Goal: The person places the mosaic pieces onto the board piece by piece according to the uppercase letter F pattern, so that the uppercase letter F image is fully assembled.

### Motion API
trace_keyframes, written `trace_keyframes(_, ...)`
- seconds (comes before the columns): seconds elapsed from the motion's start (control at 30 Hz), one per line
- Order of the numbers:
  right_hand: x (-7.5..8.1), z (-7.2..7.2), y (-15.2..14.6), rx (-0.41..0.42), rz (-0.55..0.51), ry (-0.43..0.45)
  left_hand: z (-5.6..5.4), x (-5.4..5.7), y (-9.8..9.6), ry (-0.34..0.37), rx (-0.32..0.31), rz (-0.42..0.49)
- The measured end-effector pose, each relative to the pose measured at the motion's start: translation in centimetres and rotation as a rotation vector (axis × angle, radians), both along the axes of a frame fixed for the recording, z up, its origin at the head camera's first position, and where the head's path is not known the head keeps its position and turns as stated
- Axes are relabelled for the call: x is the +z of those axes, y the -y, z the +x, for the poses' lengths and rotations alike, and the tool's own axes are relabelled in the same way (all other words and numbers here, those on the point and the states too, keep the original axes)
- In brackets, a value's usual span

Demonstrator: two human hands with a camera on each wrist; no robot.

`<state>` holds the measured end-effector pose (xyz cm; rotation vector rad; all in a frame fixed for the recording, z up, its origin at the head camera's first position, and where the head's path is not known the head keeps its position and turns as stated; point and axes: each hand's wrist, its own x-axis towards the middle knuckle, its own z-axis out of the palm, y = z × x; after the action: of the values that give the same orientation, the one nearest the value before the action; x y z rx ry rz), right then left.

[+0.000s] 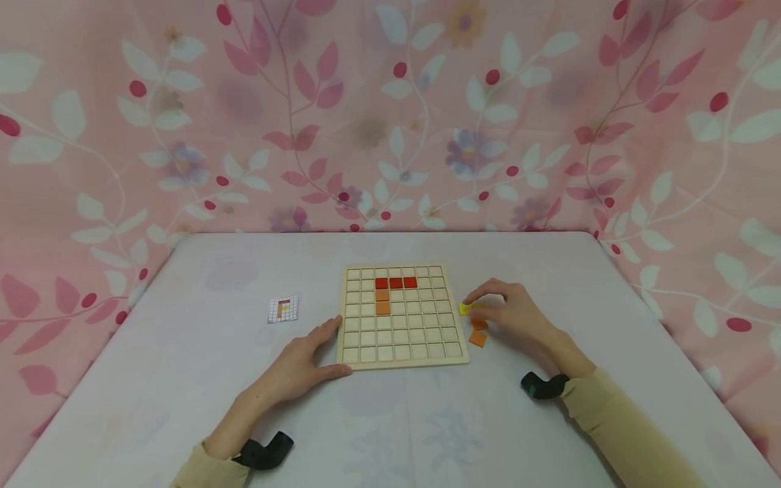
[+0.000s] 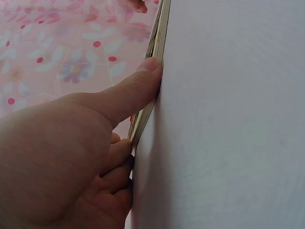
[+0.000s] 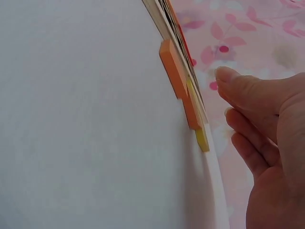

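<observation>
A pale wooden grid board (image 1: 403, 339) lies on the table, with three red tiles (image 1: 396, 282) in a row and two orange tiles (image 1: 382, 301) below the leftmost red one. My left hand (image 1: 299, 366) rests at the board's near left corner, thumb on the front edge and fingers along the left side. Beside the board's right edge, my right hand (image 1: 512, 312) hovers over loose tiles, its fingertips close to a yellow tile (image 1: 464, 309). Loose orange tiles (image 1: 478, 338) lie just below. No tile shows between thumb and fingers in the right wrist view (image 3: 267, 129).
A small printed pattern card (image 1: 283, 309) lies left of the board. Black straps (image 1: 543, 386) sit on both wrists. The white table (image 1: 415, 420) ends at a pink floral cloth (image 1: 390, 135) behind and along both sides.
</observation>
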<state>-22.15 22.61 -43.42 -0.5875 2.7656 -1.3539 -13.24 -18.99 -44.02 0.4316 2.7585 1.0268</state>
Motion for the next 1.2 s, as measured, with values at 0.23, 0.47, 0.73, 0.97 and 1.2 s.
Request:
trace_keyframes(0.23,-0.5,0.5,-2.2,0.049,0.007,-0.016,0.1,0.0,0.0,-0.005,0.007,-0.013)
trace_keyframes(0.47,-1.4,0.7,-2.8,0.062,-0.005,-0.007,0.0,0.0,-0.1,0.002,0.007,-0.015)
trace_keyframes(0.73,-1.6,0.7,-3.1,0.043,0.023,-0.025,0.1,0.1,-0.1,-0.001,0.005,-0.005)
trace_keyframes(0.97,-1.7,0.6,-3.3,0.035,0.061,-0.056,0.1,-0.1,-0.1,-0.002,0.009,-0.009)
trace_keyframes(1.2,-1.9,0.6,-3.4,0.062,0.043,-0.072,0.1,0.1,-0.1,0.003,0.011,-0.007)
